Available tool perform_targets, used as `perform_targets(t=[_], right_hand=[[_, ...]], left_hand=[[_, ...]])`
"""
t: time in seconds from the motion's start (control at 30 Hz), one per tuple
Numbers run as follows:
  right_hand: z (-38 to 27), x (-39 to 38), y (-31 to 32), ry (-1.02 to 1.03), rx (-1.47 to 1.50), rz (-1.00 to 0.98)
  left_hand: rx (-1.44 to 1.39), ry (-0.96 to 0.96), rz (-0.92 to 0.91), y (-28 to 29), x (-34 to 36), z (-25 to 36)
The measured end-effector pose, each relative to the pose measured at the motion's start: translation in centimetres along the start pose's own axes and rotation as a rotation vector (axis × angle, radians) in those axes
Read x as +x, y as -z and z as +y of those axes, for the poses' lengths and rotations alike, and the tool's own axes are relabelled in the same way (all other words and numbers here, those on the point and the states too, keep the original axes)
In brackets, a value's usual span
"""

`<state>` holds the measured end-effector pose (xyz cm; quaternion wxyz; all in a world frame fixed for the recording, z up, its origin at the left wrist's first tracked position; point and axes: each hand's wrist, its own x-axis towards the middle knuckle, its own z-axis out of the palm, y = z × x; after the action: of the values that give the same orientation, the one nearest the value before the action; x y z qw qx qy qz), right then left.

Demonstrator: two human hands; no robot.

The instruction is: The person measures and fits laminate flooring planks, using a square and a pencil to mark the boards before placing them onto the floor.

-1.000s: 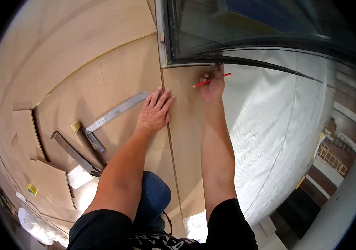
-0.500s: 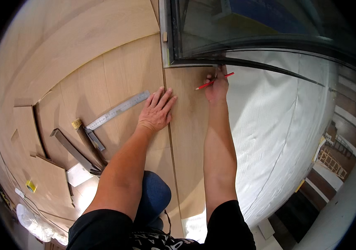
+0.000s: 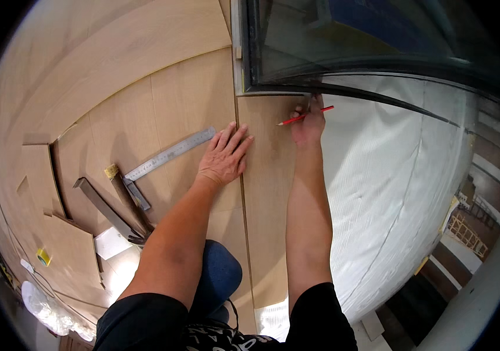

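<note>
My left hand (image 3: 226, 155) lies flat with fingers spread on the wood floorboards, its fingertips reaching over the seam onto a narrow plank (image 3: 267, 205). In my right hand (image 3: 308, 124) is a red pencil (image 3: 305, 115), its tip pointing left over that plank. The right fingers reach the plank's far end, at the lower edge of a dark-framed glass panel (image 3: 355, 47); the fingertips are partly hidden there. Left of my left hand lies a metal try square (image 3: 171, 153) with its blade toward my fingers. A hammer (image 3: 126, 196) and a flat dark pry bar (image 3: 105, 207) lie beside the square.
White underlay sheet (image 3: 378, 187) spreads right of the plank. Cut board pieces (image 3: 42, 175) lie at the left, with a yellow tape roll (image 3: 43, 257) and a clear plastic bag (image 3: 51, 310) nearer. My knee (image 3: 221, 272) rests between my arms. Striped boards are at far right.
The whole view has shifted slightly, so everything sits a little further right. Both hands keep nearly the same place on the boards, and the pencil stays in my right hand.
</note>
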<state>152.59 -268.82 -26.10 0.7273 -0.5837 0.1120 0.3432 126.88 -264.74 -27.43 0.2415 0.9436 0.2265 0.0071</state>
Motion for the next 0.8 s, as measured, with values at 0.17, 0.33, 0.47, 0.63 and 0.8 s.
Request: perform_targets(t=[0.17,0.33,0.47,0.63,0.8], right_hand=[[0.2,0.0,0.0,-0.011,0.025,0.067],[0.2,0.3,0.3,-0.001,0.027,0.066],[-0.1,-0.8,0.1,0.001,0.058,0.131],[-0.1,-3.8,3.0,-0.066,0.056,0.080],[1.1,-11.0,8.0,-0.226,-0.022,0.161]], left_hand=[[0.006,-0.007,-0.014,-0.1,0.0,-0.1],[-0.058,-0.009,-0.005,-0.1,0.0,-0.2],[-0.065,0.000,0.005,-0.4,-0.1,-0.3],[-0.053,-0.014,0.031,-0.6,0.1,-0.2],[-0.048,-0.008,0.023,-0.5,0.1,0.0]])
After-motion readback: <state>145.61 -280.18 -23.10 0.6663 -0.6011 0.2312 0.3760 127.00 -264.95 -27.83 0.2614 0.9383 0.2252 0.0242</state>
